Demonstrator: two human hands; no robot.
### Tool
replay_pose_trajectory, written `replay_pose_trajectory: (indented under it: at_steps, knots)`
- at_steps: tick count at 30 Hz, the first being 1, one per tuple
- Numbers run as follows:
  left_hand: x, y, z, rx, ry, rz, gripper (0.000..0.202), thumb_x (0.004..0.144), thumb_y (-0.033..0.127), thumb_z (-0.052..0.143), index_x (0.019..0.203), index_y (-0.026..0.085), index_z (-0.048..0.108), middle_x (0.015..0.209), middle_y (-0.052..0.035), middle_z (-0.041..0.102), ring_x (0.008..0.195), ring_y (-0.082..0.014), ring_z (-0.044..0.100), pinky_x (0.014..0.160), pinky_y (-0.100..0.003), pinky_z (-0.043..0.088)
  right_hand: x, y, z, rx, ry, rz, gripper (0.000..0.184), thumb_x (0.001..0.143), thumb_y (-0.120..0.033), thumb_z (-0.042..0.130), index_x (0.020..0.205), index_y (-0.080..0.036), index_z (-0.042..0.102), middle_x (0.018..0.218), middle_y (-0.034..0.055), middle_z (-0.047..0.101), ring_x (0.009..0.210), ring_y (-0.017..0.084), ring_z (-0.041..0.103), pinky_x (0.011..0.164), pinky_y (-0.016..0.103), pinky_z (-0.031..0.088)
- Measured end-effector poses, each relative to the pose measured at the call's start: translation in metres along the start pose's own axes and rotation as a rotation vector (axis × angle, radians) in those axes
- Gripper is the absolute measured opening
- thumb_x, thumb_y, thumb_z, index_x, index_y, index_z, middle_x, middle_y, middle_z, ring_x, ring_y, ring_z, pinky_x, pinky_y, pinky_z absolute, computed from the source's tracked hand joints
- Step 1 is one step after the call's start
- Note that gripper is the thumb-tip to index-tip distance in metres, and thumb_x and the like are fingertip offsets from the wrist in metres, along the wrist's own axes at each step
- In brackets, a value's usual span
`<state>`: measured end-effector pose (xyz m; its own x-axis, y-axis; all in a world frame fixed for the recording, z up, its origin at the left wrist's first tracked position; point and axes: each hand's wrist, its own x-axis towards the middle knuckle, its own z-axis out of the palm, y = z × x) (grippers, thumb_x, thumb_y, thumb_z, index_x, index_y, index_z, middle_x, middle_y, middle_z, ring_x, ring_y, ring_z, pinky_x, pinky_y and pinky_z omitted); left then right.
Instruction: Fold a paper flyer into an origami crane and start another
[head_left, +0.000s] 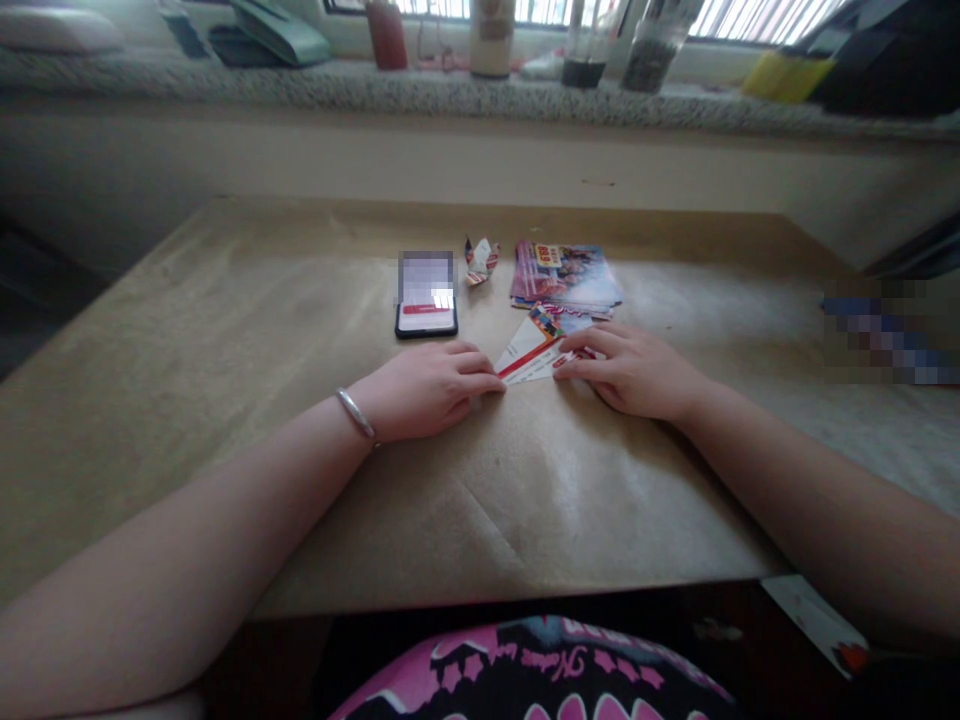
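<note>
A small folded paper (525, 352), white with a red stripe and a colourful printed tip, lies on the table between my two hands. My left hand (439, 388), with a silver bangle at the wrist, pinches the paper's left corner with thumb and fingertips. On the paper's right side, my right hand (626, 368) grips its edge, thumb below and fingers above. Behind the paper is a stack of printed leaflets (566, 275). A small folded paper piece (481, 260), pointed and patterned, stands left of the stack. Just beyond my left hand lies a phone (427, 318) with its screen lit.
Brown paper-like covering spreads over the table (337, 530). A blurred blue item (892, 335) sits at the right edge. Along the back, a stone windowsill (420, 95) holds a red container (386, 35), several jars or bottles and a yellow object (787, 75).
</note>
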<state>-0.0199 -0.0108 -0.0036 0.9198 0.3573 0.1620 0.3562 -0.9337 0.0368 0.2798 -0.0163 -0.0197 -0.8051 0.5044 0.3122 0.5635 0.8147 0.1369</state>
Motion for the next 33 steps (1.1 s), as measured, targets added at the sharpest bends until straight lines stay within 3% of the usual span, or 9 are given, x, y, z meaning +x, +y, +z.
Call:
replay_pose_trajectory:
  at_steps: [26,33]
  knots:
    - [-0.005,-0.002,-0.009,-0.075,0.018,-0.068,0.035,0.082,0.01,0.045,0.1,0.025,0.07,0.113,0.0028,0.07,0.105,-0.0153,0.063,0.09,-0.028,0.052,-0.029,0.014,-0.001,0.003,-0.037,0.056,0.04,0.08,-0.009,0.047,0.111,-0.024,0.068,0.117,0.0089,0.063,0.095,0.021,0.06,0.081,0.034,0.049]
    - [-0.006,-0.004,-0.008,-0.101,0.015,-0.036,0.034,0.082,0.009,0.045,0.098,0.023,0.07,0.115,0.0017,0.069,0.107,-0.016,0.063,0.092,-0.029,0.051,-0.032,0.015,-0.002,-0.019,-0.014,0.048,0.038,0.081,-0.008,0.046,0.108,-0.022,0.069,0.112,0.0071,0.067,0.095,0.021,0.061,0.083,0.033,0.05]
